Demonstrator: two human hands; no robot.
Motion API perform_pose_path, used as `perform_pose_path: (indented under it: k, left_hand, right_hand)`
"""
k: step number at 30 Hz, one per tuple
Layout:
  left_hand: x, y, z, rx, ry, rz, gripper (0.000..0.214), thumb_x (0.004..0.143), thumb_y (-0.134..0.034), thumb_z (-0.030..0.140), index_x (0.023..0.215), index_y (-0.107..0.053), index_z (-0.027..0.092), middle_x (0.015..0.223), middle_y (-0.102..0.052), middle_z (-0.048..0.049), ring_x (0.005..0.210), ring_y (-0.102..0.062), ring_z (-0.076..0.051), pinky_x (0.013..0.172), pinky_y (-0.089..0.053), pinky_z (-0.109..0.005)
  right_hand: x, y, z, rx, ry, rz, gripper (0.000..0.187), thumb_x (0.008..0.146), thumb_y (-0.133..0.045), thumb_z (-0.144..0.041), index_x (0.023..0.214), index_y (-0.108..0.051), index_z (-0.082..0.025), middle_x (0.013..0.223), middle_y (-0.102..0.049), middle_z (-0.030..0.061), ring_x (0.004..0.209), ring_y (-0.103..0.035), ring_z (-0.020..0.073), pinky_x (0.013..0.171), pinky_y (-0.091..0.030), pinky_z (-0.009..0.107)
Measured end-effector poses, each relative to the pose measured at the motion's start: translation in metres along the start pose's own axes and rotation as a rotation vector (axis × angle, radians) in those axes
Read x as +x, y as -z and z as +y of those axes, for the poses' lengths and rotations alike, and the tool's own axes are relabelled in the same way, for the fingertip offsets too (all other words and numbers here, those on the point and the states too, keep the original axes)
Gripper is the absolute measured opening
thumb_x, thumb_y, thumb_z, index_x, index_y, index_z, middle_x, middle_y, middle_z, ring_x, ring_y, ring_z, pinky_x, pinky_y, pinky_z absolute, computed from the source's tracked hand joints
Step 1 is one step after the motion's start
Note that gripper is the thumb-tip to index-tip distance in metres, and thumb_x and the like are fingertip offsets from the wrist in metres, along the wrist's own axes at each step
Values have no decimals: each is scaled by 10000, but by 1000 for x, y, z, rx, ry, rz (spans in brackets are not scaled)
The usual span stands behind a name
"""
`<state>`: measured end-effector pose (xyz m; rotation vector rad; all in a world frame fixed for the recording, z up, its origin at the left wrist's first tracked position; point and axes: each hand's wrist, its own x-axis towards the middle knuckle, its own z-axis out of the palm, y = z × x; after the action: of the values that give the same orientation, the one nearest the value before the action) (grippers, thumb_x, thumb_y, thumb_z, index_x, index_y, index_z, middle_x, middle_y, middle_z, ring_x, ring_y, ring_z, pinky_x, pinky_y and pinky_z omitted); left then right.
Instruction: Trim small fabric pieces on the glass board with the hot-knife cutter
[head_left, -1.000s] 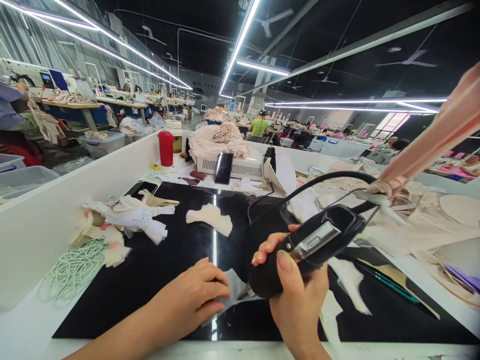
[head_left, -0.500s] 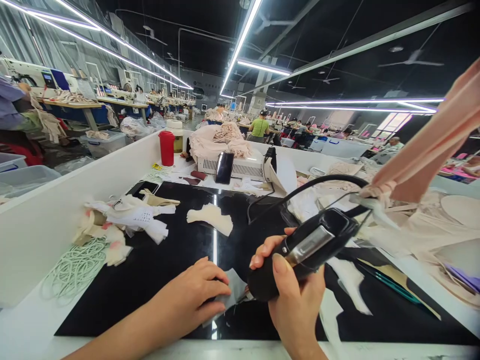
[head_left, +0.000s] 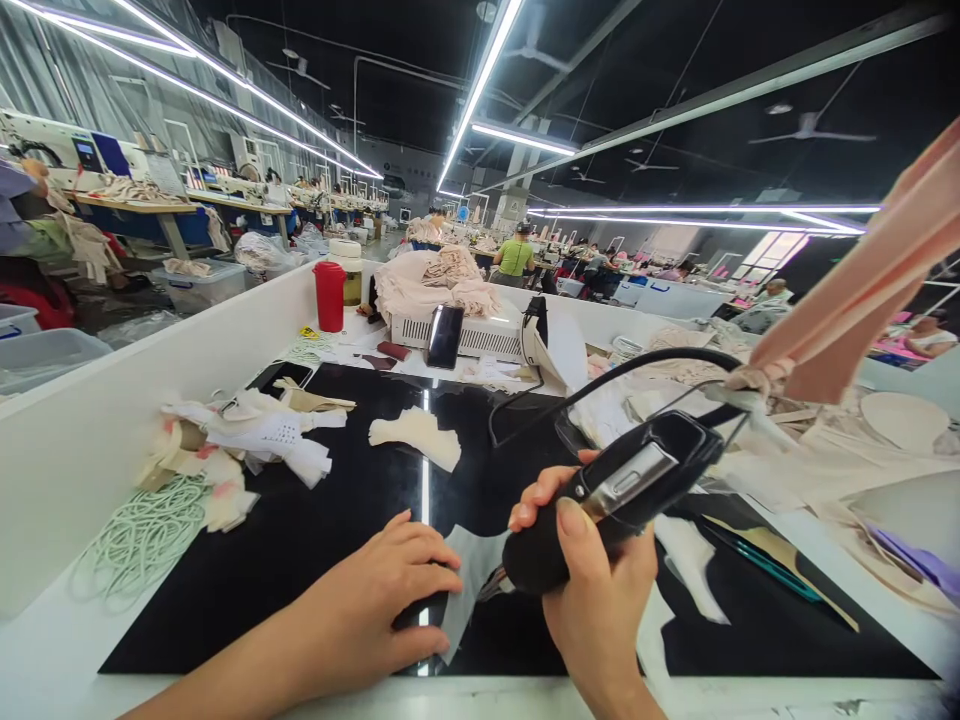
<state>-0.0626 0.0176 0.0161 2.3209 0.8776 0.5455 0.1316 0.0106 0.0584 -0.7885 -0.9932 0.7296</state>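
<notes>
My right hand (head_left: 600,590) is wrapped round a black corded hand tool (head_left: 607,495) with a metal plate on its side; the tool's tip points down at a small grey fabric piece (head_left: 466,580) on the glossy black work surface (head_left: 337,520). My left hand (head_left: 375,595) lies on that surface with fingers together, pressing the left edge of the fabric piece. A black cable (head_left: 637,365) arcs from the tool's rear toward the back of the bench.
White fabric cutouts (head_left: 262,435) and a cream piece (head_left: 416,435) lie on the black surface, coiled cord (head_left: 142,535) at left. A red cup (head_left: 330,295), a phone (head_left: 445,337) and a white box (head_left: 480,335) stand behind. Pink straps (head_left: 855,290) hang at right. Other workers sit far back.
My left hand slid slightly toward me with the fabric piece, uncovering more of it. The tool stayed almost in place, and the view shifted a little.
</notes>
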Motion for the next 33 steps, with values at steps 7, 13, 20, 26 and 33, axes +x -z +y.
perform_pose_path:
  k: [7, 13, 20, 26, 33]
  left_hand:
    - [3, -4, 5, -3, 16, 24, 420, 779, -826, 151, 1164, -725, 284, 1305, -691, -36, 1273, -599, -271, 1250, -206, -584]
    - [3, -6, 5, 0, 29, -11, 445, 774, -821, 144, 1182, -714, 288, 1322, -685, -50, 1279, -591, -276, 1234, -189, -629]
    - [3, -3, 9, 6, 61, -35, 470, 743, -847, 140, 1175, -714, 270, 1312, -686, -39, 1286, -585, -279, 1238, -170, -640]
    - [4, -2, 11, 19, 84, -69, 474, 749, -859, 156, 1185, -713, 270, 1337, -672, -48, 1322, -548, -282, 1246, -175, -616]
    - [1, 1, 10, 19, 67, -76, 413, 758, -860, 172, 1130, -715, 277, 1278, -678, -17, 1274, -577, -249, 1264, -117, -585]
  right_hand:
    - [-10, -5, -1, 28, -39, -10, 341, 905, -740, -357, 1185, -549, -316, 846, -637, -37, 633, -622, 150, 641, -533, 355]
    - [-9, -5, 0, -5, -16, -35, 306, 920, -708, -328, 1184, -552, -327, 842, -643, -41, 636, -619, 157, 640, -542, 364]
    - [-15, -4, 0, 65, -18, -78, 308, 923, -715, -338, 1185, -554, -318, 840, -636, -30, 625, -628, 150, 600, -551, 340]
    - [-27, -12, -6, 98, -82, -57, 333, 905, -734, -378, 1175, -548, -323, 827, -622, -37, 642, -604, 138, 621, -542, 325]
    - [-17, -4, -7, 82, -56, -95, 315, 913, -725, -357, 1174, -555, -318, 837, -641, -34, 638, -624, 142, 609, -546, 324]
